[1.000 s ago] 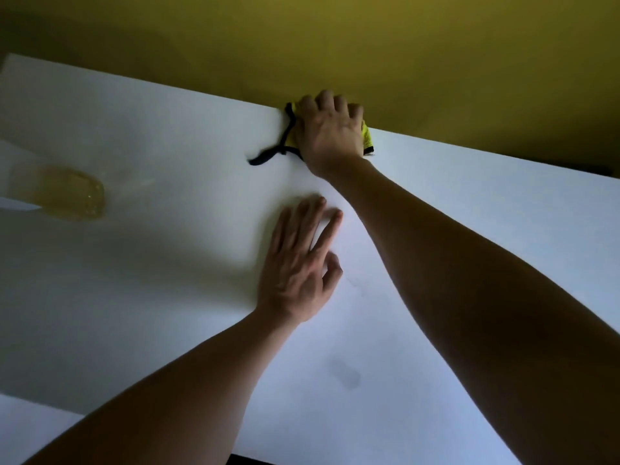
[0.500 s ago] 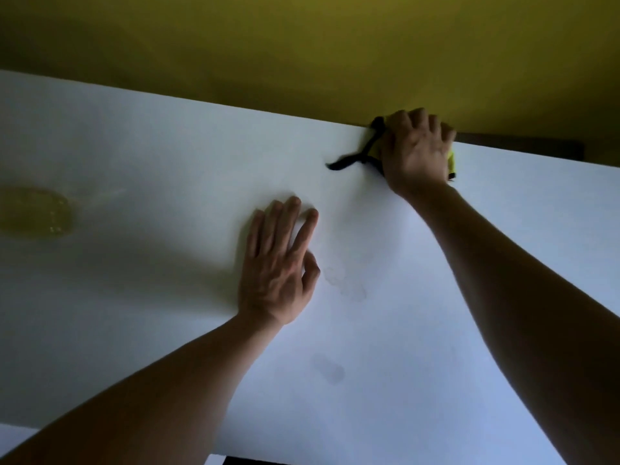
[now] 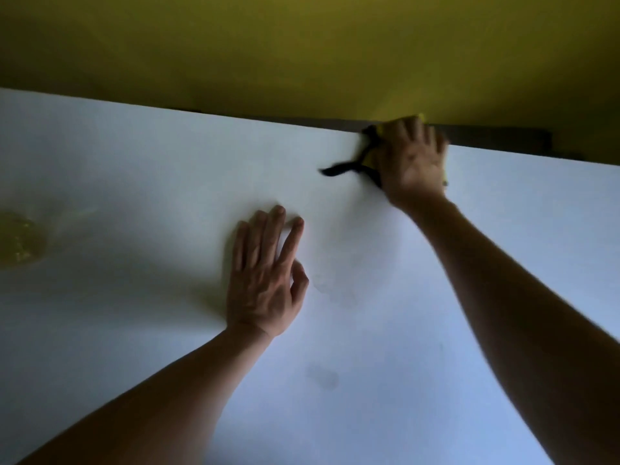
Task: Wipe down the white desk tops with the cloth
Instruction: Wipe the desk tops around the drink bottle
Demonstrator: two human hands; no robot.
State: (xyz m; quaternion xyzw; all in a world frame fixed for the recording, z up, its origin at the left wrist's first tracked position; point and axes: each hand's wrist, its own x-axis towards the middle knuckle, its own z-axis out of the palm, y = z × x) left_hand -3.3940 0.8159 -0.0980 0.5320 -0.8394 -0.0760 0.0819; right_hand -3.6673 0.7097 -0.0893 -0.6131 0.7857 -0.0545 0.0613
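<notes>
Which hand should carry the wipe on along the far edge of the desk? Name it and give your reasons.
Right. The right hand already has the yellow cloth under it at the white desk's far edge. The left hand lies flat mid-desk, bracing, with no cloth.

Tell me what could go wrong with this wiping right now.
The right hand presses the yellow cloth at the desk top's far edge, so the cloth might slip off behind. The smudges nearer the person could get missed. The left hand, flat on the surface, may leave fresh marks.
</notes>
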